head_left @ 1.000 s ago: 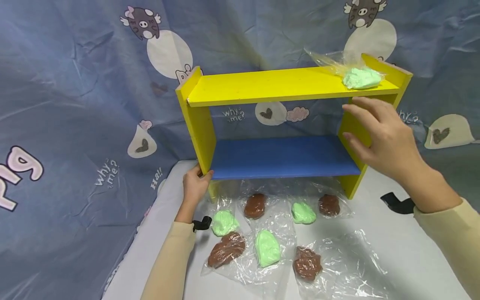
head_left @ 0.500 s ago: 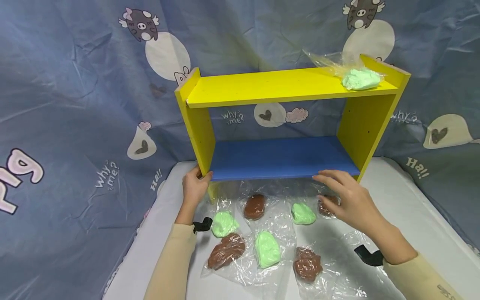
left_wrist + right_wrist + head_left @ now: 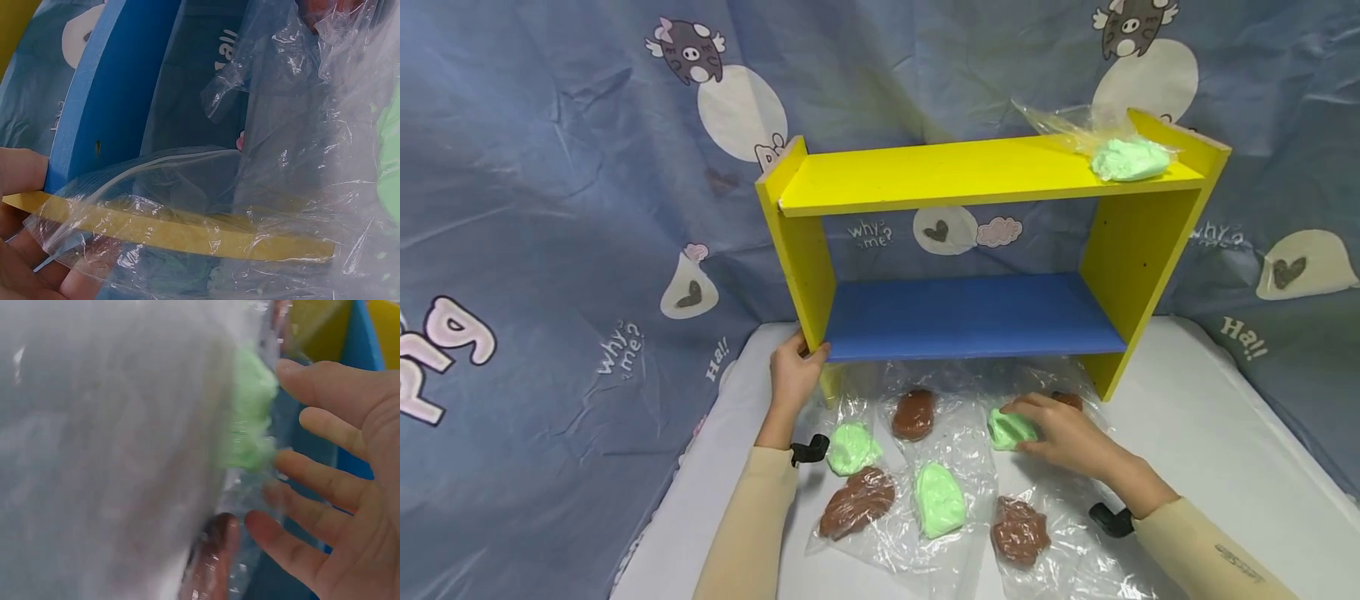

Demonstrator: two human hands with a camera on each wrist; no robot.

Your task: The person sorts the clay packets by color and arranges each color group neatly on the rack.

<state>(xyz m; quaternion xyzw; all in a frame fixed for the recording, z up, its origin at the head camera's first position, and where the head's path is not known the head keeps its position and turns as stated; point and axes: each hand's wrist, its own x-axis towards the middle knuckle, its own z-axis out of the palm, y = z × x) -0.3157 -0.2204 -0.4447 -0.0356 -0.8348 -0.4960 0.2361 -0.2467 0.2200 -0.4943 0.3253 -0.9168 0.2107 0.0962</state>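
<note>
My left hand point(image 3: 795, 375) grips the lower left side of a small yellow-and-blue shelf unit point(image 3: 925, 175), thumb on the front edge of the blue board point(image 3: 970, 312). In the left wrist view, clear plastic hangs over the yellow panel edge point(image 3: 212, 240) by the fingers. My right hand point(image 3: 1067, 437) reaches over a bagged pale green clay-like lump point(image 3: 1009, 429), with thumb and fingers spread around its right side. In the right wrist view the fingertips are right at this green lump point(image 3: 253, 412). A brown lump point(image 3: 1066, 401) behind it is partly hidden by the right hand.
Another bagged green lump point(image 3: 1131, 158) rests on the yellow top board at right. More bagged lumps lie on the white table: brown ones point(image 3: 913, 414) and green ones point(image 3: 940, 500), with loose clear plastic around them. A printed blue cloth point(image 3: 587, 208) hangs behind.
My right hand has come down from beside the shelf's upper right, past the blue board, to the green lump on the table. The left hand keeps its grip on the shelf.
</note>
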